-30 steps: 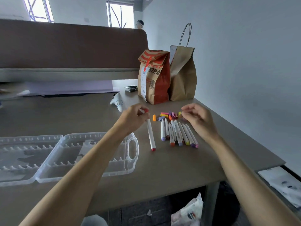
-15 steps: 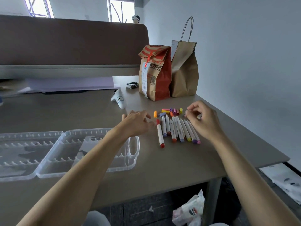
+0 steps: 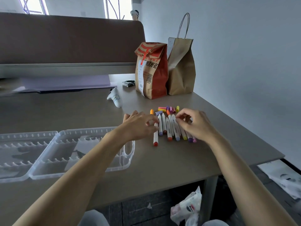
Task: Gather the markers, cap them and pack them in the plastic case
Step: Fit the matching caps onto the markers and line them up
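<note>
A row of several white markers (image 3: 171, 129) with coloured ends lies on the brown table (image 3: 162, 160). Loose coloured caps (image 3: 169, 109) sit in a heap just behind them, and an orange cap (image 3: 151, 111) lies apart at the left. My left hand (image 3: 140, 126) pinches the upper part of the red-ended marker (image 3: 155, 139) at the row's left side. My right hand (image 3: 197, 124) curls over the right side of the row, fingertips pinching a marker's upper end. The clear plastic case (image 3: 65, 175) lies open at the left, under my left forearm.
A red paper bag (image 3: 153, 74) and a brown handled bag (image 3: 180, 69) stand behind the caps. A white controller (image 3: 115, 99) and a small black packet (image 3: 129, 83) lie further left. The table's edge runs close on the right; a plastic bag (image 3: 187, 207) sits beneath.
My left hand laid the red marker down, then took hold of it again and slid it closer to the row. My right hand moved from the caps down onto the row.
</note>
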Motion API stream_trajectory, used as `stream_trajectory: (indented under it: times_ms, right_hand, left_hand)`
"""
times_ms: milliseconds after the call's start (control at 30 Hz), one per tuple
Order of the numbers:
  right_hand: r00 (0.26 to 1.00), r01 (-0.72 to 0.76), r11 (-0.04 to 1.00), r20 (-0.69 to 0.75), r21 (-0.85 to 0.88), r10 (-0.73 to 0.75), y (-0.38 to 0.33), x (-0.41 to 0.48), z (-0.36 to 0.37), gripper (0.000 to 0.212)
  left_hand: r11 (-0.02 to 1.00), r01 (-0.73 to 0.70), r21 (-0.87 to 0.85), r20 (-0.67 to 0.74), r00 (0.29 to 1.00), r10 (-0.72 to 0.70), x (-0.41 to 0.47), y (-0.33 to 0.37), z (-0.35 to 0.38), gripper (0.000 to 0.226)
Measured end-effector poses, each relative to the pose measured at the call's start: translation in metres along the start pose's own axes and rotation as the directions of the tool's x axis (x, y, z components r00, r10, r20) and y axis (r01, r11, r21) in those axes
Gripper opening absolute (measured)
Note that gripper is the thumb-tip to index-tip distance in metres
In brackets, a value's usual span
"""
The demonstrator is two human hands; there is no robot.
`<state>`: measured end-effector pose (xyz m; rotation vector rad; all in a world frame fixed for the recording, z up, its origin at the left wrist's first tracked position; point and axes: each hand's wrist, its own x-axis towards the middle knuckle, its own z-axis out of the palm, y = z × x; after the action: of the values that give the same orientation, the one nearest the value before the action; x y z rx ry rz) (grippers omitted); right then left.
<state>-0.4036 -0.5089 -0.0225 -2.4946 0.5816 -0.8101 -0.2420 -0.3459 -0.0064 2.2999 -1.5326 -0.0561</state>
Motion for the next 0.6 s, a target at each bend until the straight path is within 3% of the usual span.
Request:
stream_trajectory:
  times_ms: [400, 600]
  right_hand:
    - [0.992, 0.07, 0.997, 0.098, 0.043, -0.074, -0.008, -0.002, 0.003, 0.013]
    - [0.997, 0.013, 0.998, 0.082, -0.069, -0.008, -0.022, 0.003, 0.01, 0.015]
  left_hand:
    - [0.997, 0.079, 0.009, -0.122, 0.99, -0.077, 0.005, -0.007, 0.012, 0.022]
    - [0.996, 0.087, -0.019, -0.153, 0.984, -0.089, 0.005, -0.007, 0.008, 0.016]
